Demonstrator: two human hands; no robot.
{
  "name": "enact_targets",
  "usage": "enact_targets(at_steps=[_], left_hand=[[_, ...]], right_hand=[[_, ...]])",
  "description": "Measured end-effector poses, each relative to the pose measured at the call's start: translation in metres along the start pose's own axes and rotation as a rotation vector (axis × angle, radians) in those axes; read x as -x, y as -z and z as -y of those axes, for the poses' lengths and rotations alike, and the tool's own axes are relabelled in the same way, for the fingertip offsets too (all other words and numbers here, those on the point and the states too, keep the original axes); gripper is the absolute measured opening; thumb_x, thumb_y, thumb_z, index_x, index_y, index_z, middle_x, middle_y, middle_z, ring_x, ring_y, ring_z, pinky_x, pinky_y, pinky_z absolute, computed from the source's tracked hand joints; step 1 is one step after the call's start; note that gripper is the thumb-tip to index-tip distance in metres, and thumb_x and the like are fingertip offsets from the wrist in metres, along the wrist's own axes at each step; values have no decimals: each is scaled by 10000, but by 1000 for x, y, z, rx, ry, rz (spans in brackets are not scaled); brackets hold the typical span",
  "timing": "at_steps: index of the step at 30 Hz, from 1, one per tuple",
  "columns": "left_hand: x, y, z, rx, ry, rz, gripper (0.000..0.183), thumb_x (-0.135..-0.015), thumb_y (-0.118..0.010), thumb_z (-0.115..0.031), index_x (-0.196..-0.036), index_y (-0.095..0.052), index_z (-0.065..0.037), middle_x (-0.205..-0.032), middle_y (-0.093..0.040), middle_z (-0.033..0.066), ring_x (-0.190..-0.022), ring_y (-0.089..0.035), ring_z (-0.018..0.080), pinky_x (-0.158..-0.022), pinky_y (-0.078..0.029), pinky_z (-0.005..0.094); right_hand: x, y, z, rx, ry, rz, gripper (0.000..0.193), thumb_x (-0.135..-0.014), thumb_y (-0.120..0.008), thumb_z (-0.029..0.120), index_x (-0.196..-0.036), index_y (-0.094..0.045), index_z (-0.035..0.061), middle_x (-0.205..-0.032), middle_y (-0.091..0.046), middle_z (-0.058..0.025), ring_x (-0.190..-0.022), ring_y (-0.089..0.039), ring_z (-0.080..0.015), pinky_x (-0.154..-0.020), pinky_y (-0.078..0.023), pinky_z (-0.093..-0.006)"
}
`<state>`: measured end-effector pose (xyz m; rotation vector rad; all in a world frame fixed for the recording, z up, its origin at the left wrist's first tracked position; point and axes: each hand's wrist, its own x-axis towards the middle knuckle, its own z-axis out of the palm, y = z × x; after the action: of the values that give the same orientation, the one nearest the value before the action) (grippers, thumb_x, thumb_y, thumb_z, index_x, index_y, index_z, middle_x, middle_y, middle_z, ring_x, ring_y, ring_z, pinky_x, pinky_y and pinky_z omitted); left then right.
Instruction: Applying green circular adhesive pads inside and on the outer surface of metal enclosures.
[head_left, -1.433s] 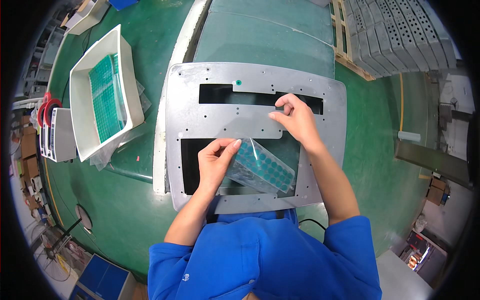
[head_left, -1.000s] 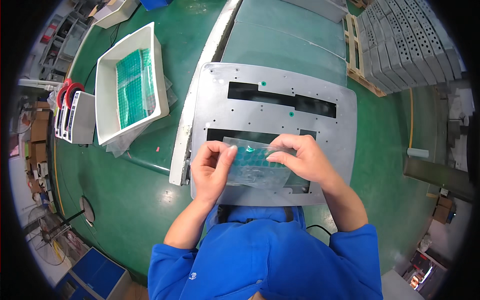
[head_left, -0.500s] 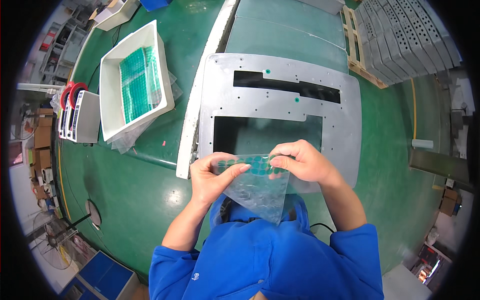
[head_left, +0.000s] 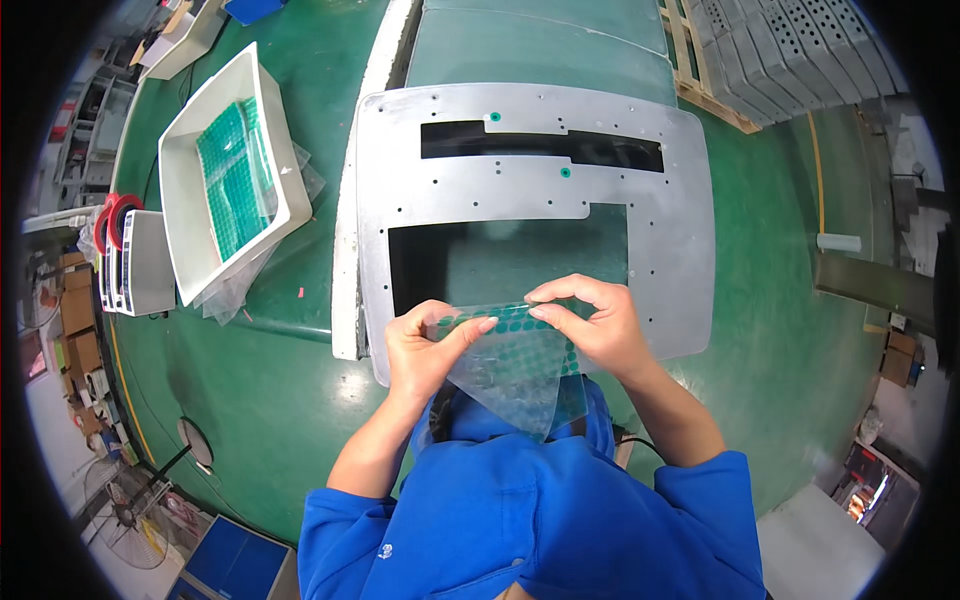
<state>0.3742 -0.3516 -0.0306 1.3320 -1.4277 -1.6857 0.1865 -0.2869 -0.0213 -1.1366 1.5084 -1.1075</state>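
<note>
The left hand [head_left: 415, 350] pinches the left end of a clear dotted sheet [head_left: 515, 365], the right hand [head_left: 600, 320] its upper edge, though just how much the right fingertips [head_left: 539, 312] grip is unclear; the sheet hangs across the near edge of the grey panel [head_left: 480, 210], a green ring [head_left: 495, 117] near the panel's far edge

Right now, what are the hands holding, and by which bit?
A clear sheet with green dots, pinched along its top edge: left hand near the left end, right hand farther right.
</note>
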Motion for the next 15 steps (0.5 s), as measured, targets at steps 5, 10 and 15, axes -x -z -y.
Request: enact_targets(at_steps=[5,10,15], left_hand=[[-12,-9,10,-1,34,-10,170,-653,-751,-87,-633,-592,-33,-584,-563,-18,-527,-470,19,-468,-373,173],[-25,-18,12,53,92,-83,166,-655,-756,-113,-674,-613,-30,-599,-570,-18,-529,-464,19,-482,-369,170],[-28,-22,17,93,134,-70,163,-659,-752,-119,-713,-627,-30,-636,-596,-5,-538,-475,25,-493,-379,173]], right_hand=[[-6,1,-15,124,172,-136,82,-716,-636,51,-779,-598,14,-817,-626,-95,-787,-591,-193,-730,-445,-271],[-34,22,-19,75,175,-186,68,-704,-627,38,-736,-568,27,-828,-572,-81,-770,-551,-197,-702,-439,-291],[-78,43,-41,382,12,-183,31,-723,-596,61,-749,-585,75,-799,-535,-42,-757,-504,-192,-662,-422,-298]])
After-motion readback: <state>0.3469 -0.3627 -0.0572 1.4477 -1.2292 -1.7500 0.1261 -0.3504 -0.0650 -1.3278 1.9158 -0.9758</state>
